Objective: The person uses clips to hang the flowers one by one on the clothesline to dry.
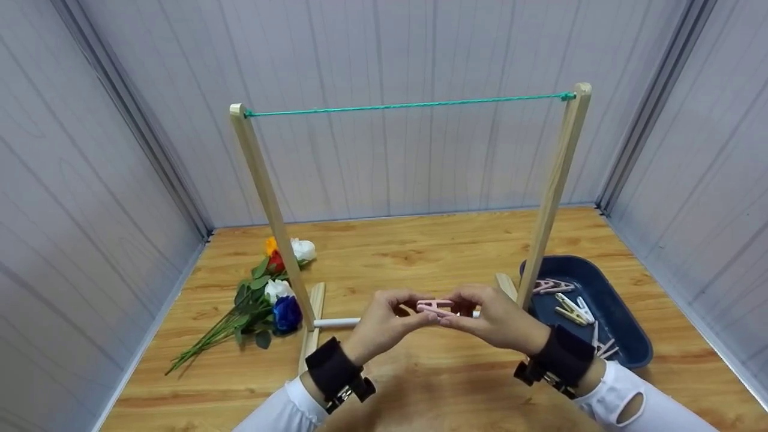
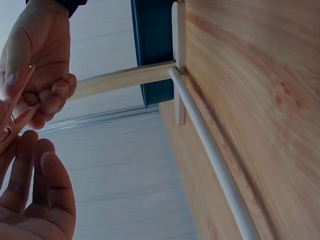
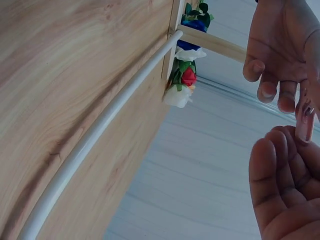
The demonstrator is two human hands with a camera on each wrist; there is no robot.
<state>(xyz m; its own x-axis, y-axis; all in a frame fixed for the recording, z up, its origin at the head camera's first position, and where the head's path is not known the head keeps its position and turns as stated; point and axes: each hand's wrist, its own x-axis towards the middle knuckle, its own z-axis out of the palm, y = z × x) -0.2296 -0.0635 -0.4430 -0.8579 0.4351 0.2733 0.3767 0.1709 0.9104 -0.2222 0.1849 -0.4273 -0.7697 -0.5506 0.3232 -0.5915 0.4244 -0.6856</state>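
Note:
A pink clothespin (image 1: 437, 307) is held up between both hands, over the white bar at the stand's base in the head view. My left hand (image 1: 390, 321) pinches its left end between thumb and fingers. At the other end, my right hand (image 1: 504, 315) grips it with thumb and index finger. In the left wrist view the clothespin (image 2: 16, 117) shows its two legs spread toward the right hand. The right wrist view catches the same clothespin (image 3: 305, 117) edge-on between the fingertips. The remaining fingers of both hands are bent beneath.
A wooden stand (image 1: 549, 204) with a green cord (image 1: 408, 105) strung across its top stands behind the hands. At right, a dark blue tub (image 1: 630, 327) holds several clothespins. Artificial roses (image 1: 288, 314) lie by the left post. Grey panel walls (image 1: 384, 168) enclose the table.

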